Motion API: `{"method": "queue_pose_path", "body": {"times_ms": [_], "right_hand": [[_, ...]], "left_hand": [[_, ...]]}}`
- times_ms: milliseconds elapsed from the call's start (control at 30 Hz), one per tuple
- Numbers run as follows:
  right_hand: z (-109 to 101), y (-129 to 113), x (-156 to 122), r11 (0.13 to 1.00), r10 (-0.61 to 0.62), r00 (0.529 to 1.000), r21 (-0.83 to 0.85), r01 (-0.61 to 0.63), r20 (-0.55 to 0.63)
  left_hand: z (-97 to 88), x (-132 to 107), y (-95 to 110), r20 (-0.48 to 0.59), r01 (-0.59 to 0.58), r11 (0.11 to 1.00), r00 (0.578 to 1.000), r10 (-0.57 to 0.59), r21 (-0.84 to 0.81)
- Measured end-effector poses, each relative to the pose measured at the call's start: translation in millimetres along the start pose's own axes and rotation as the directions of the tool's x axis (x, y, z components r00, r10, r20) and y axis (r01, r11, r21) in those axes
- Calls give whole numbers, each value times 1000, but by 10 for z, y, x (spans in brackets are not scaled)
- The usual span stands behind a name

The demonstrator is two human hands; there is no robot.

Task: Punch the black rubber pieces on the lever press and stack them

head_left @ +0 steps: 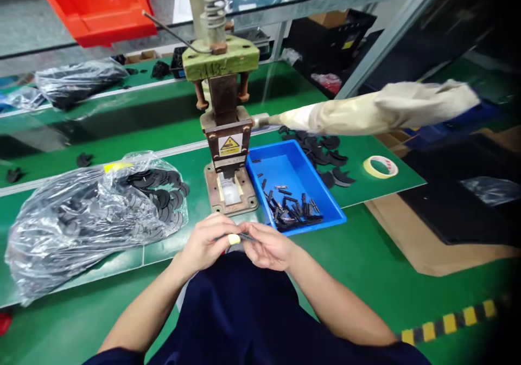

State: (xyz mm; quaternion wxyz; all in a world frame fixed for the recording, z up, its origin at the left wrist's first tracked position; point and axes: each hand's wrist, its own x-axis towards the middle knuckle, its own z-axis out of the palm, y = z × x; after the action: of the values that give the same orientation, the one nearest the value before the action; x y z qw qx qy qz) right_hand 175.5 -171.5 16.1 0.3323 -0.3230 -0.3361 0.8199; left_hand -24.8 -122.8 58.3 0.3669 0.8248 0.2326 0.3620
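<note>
A flat green worktop (366, 189) carries an upright metal press (226, 121), whose green top block (222, 58) bears dark handwritten characters, seemingly including "443", and whose long lever (366, 110), wrapped in off-white cloth, reaches out to the right. Left of it lies a clear plastic bag (81, 218) of black crescent-shaped pieces; just right sits a rectangular blue plastic tray (280, 161) of small dark parts. The left hand (211, 240) and right hand (266, 245) meet before the press base, forearms angled inward, fingers curled and fingertips close together. A pale-yellow tape roll (378, 175) has red marks inside, unreadable. The press's warning label (230, 143) shows a yellow triangle above illegible print. Smallest, a thin dark piece (246, 237) is between the hands, both sets of fingers pinched on it.
</note>
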Motion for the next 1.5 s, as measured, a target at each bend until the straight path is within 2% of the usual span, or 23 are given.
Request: {"method": "queue_pose_path", "body": {"times_ms": [100,200,300,367,633,733,867,967,1100,1233,1367,1500], "right_hand": [[31,18,-37,979,-159,971,-158,132,-177],[61,46,-79,907,-331,890,-367,209,-312],[86,89,-87,828,-438,822,-519,212,-363],[93,121,-73,794,-464,808,-575,198,-363],[95,196,-7,775,-436,821,-617,134,-369],[129,193,28,799,-403,830,-591,114,-385],[164,180,117,855,-324,858,-511,85,-399],[148,137,174,879,-294,861,-471,72,-416],[91,29,142,880,-306,837,-469,68,-453],[53,-39,34,879,-287,850,-474,51,-441],[10,-34,-54,880,-269,870,-473,48,-413],[-46,-35,-129,878,-278,869,-474,58,-410]], "left_hand": [[7,-61,-32,-121,7,999,993,-2,45],[30,-127,-72,-164,27,998,986,-19,52],[74,-200,-113,-169,63,997,984,-56,37],[102,-249,-138,-176,93,995,981,-87,27],[101,-402,-226,-194,135,990,971,-138,-30],[86,-442,-260,-197,117,993,973,-121,-34],[57,-441,-282,-154,38,999,987,-39,-13],[2,-387,-338,-160,66,997,985,-58,46],[-128,-220,-591,-243,175,965,962,-125,196],[-223,29,-989,-288,225,915,949,-129,334],[-200,211,-1319,-221,184,872,971,-90,453],[-152,267,-1462,-133,144,835,987,-85,531]]}}
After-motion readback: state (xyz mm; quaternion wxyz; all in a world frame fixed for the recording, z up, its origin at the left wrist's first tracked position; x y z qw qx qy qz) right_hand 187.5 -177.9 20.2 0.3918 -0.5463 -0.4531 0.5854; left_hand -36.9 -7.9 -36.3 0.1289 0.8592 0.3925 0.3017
